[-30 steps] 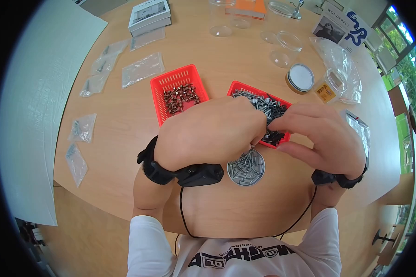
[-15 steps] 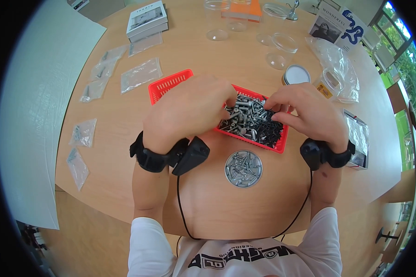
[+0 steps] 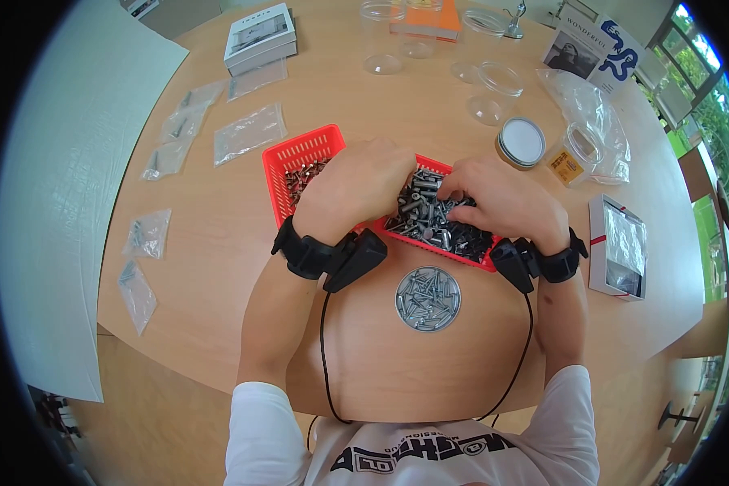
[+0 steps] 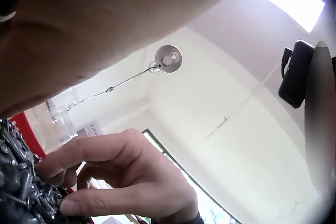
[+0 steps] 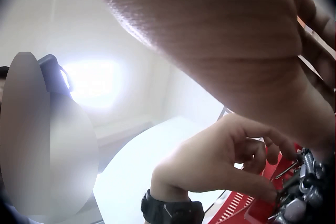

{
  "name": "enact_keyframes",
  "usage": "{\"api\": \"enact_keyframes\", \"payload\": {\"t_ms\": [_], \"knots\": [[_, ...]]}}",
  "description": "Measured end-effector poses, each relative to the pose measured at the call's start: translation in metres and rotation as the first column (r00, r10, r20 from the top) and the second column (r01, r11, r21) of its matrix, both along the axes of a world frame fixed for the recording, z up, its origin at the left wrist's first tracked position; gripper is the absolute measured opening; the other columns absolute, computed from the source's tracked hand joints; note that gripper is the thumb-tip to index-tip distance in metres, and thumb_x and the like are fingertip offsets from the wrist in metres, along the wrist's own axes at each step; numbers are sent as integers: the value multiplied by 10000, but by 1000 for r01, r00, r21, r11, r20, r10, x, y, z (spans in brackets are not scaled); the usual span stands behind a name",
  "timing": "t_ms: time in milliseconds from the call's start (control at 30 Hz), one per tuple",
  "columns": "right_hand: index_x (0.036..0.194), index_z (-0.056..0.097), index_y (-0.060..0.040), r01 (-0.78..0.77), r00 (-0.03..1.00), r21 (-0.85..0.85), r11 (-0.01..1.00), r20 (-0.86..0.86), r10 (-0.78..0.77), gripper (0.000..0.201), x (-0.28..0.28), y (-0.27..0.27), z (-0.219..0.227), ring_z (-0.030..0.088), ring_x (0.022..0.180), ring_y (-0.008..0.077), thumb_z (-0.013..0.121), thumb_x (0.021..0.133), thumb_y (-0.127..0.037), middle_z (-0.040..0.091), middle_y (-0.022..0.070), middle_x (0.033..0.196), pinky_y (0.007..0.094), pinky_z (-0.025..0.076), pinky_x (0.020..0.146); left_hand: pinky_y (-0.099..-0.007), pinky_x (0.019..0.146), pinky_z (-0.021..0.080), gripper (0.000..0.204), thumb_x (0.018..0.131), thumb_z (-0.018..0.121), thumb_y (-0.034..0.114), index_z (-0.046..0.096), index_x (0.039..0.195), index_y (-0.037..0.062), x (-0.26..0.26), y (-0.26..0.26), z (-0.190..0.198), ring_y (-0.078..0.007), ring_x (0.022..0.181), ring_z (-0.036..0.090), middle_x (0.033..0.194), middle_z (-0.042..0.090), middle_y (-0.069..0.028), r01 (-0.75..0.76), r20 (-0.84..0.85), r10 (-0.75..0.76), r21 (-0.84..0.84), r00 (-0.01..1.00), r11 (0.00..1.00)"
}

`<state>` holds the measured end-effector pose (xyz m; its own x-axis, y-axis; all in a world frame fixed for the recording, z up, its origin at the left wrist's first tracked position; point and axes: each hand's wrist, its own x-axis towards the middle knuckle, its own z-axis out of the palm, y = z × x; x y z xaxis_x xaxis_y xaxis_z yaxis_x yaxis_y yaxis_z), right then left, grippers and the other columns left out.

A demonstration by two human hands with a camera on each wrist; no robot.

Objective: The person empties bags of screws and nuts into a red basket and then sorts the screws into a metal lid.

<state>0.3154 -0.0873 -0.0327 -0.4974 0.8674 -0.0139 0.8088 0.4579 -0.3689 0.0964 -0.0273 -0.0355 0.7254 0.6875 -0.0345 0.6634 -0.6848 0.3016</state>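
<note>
A red basket [image 3: 424, 240] holds silver screws [image 3: 417, 212] and black screws [image 3: 467, 236]. My left hand [image 3: 356, 182] reaches over its left side; in the right wrist view, this hand [image 5: 210, 155] has bent fingers and its thumb apart, with the tips at the screws. My right hand [image 3: 506, 198] comes in from the right; the left wrist view shows that hand [image 4: 131, 176] with index finger and thumb spread, touching the screws. I cannot see anything pinched in either hand. A round clear dish [image 3: 428, 328] of silver screws sits nearer the body.
Another red basket [image 3: 277, 182] with copper-coloured screws stands left, partly behind my left hand. Small plastic bags [image 3: 249, 134] lie on the left. Clear jars [image 3: 381, 36], a round tin [image 3: 521, 142], a labelled tub [image 3: 571, 162] and an open box [image 3: 620, 247] surround the right and back.
My hands have drawn back from each other and from beside the dish, uncovering it and more screws. Over the last half second, my right hand has moved left and my left hand slightly right.
</note>
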Motion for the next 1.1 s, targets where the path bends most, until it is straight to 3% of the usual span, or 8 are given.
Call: {"api": "enact_keyframes", "payload": {"t_ms": [267,367,567,667,767,867,1100], "knots": [[978,691,-38,-39,999,-22,999,23,39,178,0,3,2,604,1006,323,725,817,-104,655,123,995,404,485,898,-399,861,506,149,765,717,58,668,905,53,6,3,-2,-308,1013,608,938,664,-118,16,-34,-13,80,999,997],[947,678,-38,-33,999,-10,999,3,33,131,0,4,-2,600,986,318,692,831,-97,648,118,971,399,483,890,-403,840,505,120,787,707,78,668,893,37,1,8,-10,-312,993,612,918,665,-134,40,105,-57,161,993,986],[907,666,-19,20,1000,-78,997,-13,-21,130,-2,5,7,600,978,356,599,813,-79,658,160,915,432,486,873,-405,802,493,101,809,690,101,678,864,17,-6,-5,13,-333,912,622,869,656,-163,62,235,-87,111,968,992],[929,679,-32,34,999,-93,995,-18,-35,149,0,7,6,598,987,350,596,816,-84,657,156,939,426,485,879,-405,797,496,89,814,676,98,684,858,20,-7,-13,25,-325,894,626,851,661,-159,92,213,-95,24,973,996],[963,704,-52,-19,998,-31,999,-67,17,181,0,6,-1,599,1001,341,618,807,-81,656,150,952,419,486,885,-418,839,508,139,856,665,129,663,941,20,-9,-18,34,-323,996,613,928,661,-140,111,122,-114,25,986,993],[1001,723,-72,-47,997,-14,999,-58,46,221,-2,6,-2,601,1012,336,644,795,-70,659,140,967,422,486,896,-417,831,511,130,856,661,117,666,945,22,-12,-22,32,-327,981,616,929,663,-140,118,189,-131,75,973,990],[1021,695,-42,-107,994,5,994,-25,107,234,-3,10,-12,596,1035,345,689,788,-57,663,134,1026,423,476,912,-422,817,510,104,859,654,97,667,929,22,-12,-25,38,-329,968,617,922,664,-138,125,158,-135,68,978,990]]}}
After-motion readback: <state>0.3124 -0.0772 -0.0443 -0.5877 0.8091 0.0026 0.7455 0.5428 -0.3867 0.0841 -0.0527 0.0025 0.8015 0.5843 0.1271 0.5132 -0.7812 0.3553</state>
